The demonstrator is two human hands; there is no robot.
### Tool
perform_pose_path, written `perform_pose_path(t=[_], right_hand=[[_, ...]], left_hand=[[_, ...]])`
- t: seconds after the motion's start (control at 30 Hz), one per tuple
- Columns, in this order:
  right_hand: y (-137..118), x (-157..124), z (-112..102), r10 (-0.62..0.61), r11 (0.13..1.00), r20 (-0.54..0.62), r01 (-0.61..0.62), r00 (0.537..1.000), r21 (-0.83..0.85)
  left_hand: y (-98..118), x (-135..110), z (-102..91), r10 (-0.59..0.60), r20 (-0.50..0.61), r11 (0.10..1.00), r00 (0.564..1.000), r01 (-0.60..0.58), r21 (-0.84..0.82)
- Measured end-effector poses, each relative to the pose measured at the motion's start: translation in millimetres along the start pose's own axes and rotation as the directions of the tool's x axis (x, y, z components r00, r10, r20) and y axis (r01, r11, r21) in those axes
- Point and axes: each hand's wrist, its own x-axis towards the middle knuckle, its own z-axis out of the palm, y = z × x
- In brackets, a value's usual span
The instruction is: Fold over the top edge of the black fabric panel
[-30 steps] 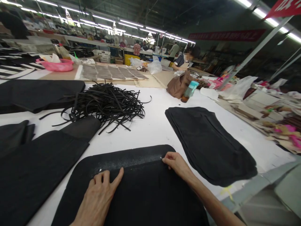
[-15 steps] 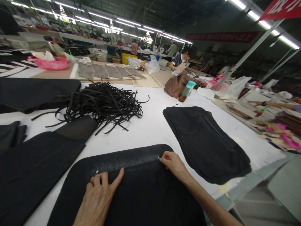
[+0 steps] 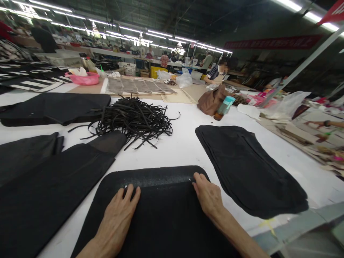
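A black rounded fabric panel (image 3: 161, 222) lies on the white table (image 3: 177, 150) right in front of me, with a shiny glued strip (image 3: 158, 181) along its far edge. My left hand (image 3: 118, 215) rests flat on the panel, fingers stretched out together toward the strip's left end. My right hand (image 3: 208, 195) lies flat at the strip's right end, fingers extended on the fabric. Neither hand holds anything.
A stack of black panels (image 3: 247, 168) lies to the right, more black pieces (image 3: 48, 179) to the left. A heap of black strips (image 3: 134, 120) sits beyond. A teal-capped bottle (image 3: 224, 107) and brown bag (image 3: 212, 100) stand farther back. Other people work at distant tables.
My left hand's fingers have come together and flattened on the panel. My right hand has gone from a pinch at the strip's end to lying flat. The view shifted slightly left.
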Motion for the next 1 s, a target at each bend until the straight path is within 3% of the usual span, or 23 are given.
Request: perform_pose_path(t=[0.1,0.2,0.4,0.53,0.63,0.87,1.0], right_hand=[[-9.0,-12.7,-10.1,-0.151,0.978,-0.004,0.149,0.988,-0.143],[-21.3,-21.4,-19.2,-0.256,0.953,0.009,0.254,0.967,-0.164],[-69.5,-22.2,-22.7,-0.440,0.893,0.111,0.447,0.891,-0.055],[-87.8,-20.8,-16.2,-0.488,0.864,0.157,0.501,0.858,-0.054],[-77.7,-23.9,-7.5,-0.502,0.856,0.118,0.512,0.857,-0.069],[-19.0,-31.9,14.5,-0.387,0.909,0.058,0.391,0.920,-0.143],[0.6,-35.5,18.2,-0.324,0.925,0.062,0.330,0.944,-0.191]], left_hand=[[-5.0,-3.7,-1.8,-0.035,-0.017,0.998,0.999,0.034,-0.044],[-3.6,-3.8,-9.8,-0.044,-0.043,0.996,0.998,0.041,-0.082],[17.2,17.9,-21.3,0.184,-0.005,0.950,0.983,-0.179,-0.254],[25.8,27.2,-23.6,0.218,0.081,0.944,0.972,-0.190,-0.269],[26.5,25.1,-21.2,0.227,0.081,0.943,0.971,-0.198,-0.268],[29.4,20.6,2.3,0.221,-0.042,0.960,0.974,-0.225,-0.167],[27.3,19.9,2.4,0.222,-0.039,0.963,0.974,-0.225,-0.150]])
